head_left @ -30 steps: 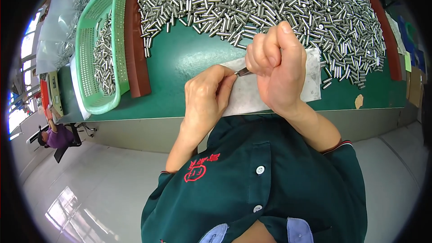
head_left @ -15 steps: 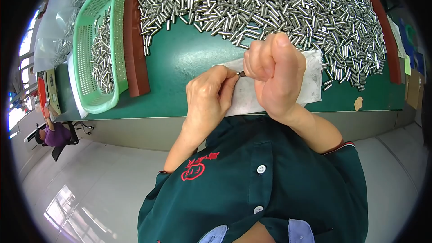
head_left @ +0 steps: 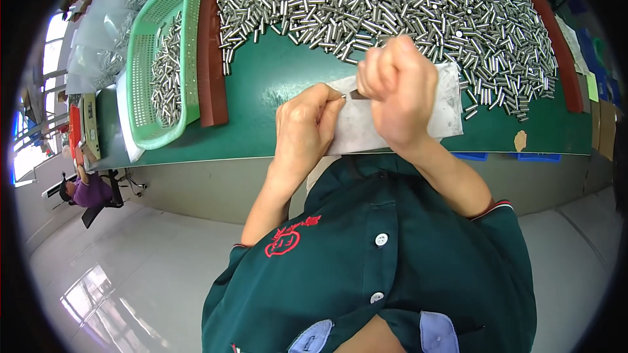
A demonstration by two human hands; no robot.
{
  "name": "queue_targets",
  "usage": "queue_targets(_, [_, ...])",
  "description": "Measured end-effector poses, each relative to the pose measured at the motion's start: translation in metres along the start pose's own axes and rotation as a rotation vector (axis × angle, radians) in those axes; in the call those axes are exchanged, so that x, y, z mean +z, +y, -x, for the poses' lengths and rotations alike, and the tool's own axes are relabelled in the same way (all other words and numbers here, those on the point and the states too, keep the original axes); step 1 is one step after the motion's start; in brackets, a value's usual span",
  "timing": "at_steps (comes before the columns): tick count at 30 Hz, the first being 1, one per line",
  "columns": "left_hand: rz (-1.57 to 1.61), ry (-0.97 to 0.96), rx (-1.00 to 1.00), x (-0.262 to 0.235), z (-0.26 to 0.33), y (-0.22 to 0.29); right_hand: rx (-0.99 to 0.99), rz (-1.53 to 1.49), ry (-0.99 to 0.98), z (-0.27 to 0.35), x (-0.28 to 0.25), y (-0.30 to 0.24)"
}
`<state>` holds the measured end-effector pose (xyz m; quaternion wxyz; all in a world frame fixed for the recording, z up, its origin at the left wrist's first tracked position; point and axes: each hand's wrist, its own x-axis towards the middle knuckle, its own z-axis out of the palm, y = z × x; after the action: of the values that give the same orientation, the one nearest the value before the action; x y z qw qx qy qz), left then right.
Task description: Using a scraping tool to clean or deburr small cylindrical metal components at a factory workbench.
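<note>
My left hand (head_left: 302, 124) is closed in a pinch between thumb and forefinger. A tiny shiny end of a metal pin (head_left: 343, 96) shows at its fingertips; the rest is hidden. Opposite it, my right hand (head_left: 403, 91) is curled into a fist around a tool with a short dark blade (head_left: 356, 95), whose handle is covered by the fingers. A narrow gap separates the blade from the pin. Both hands are over a smudged white cloth (head_left: 447, 108) at the near edge of the green table (head_left: 261, 85). Beyond them spreads a large heap of short metal pins (head_left: 392, 6).
Brown-red rails (head_left: 212, 85) flank the heap left and right. Outside the left rail stands a green perforated basket (head_left: 140, 114) partly filled with pins, beside clear plastic bags (head_left: 98, 46). A person in purple (head_left: 91, 191) sits far left. A tan scrap (head_left: 520, 140) lies near the right edge.
The blade has come away from the pin, leaving a small gap where the two met before. My right hand has shifted slightly, and the whole view has moved a little.
</note>
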<state>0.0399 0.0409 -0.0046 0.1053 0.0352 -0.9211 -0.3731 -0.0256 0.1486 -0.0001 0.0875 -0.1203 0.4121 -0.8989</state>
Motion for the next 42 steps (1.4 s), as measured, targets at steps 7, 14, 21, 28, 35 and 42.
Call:
queue_targets(7, [0.32,0.029,-0.176,-0.009,0.002,0.002,0.054,-0.239,-0.076,0.001,-0.011,-0.012])
queue_targets(14, [1.368,-0.163,-0.47,-0.021,-0.012,-0.016,0.06,-0.269,-0.025,0.001,-0.014,-0.017])
queue_targets(21, [1.588,-0.186,-0.584,-0.021,-0.018,-0.025,0.084,-0.269,-0.024,0.0,-0.016,-0.016])
queue_targets(28, [1.66,-0.216,-0.616,-0.027,-0.019,-0.027,0.117,-0.187,-0.073,-0.001,-0.014,-0.017])
queue_targets(35, [0.717,0.042,-0.285,-0.032,-0.044,-0.047,0.105,-0.17,-0.07,-0.001,-0.016,-0.016])
queue_targets(42, [-0.33,0.116,0.132,-0.035,-0.061,-0.048,0.106,-0.157,-0.063,-0.001,-0.016,-0.016])
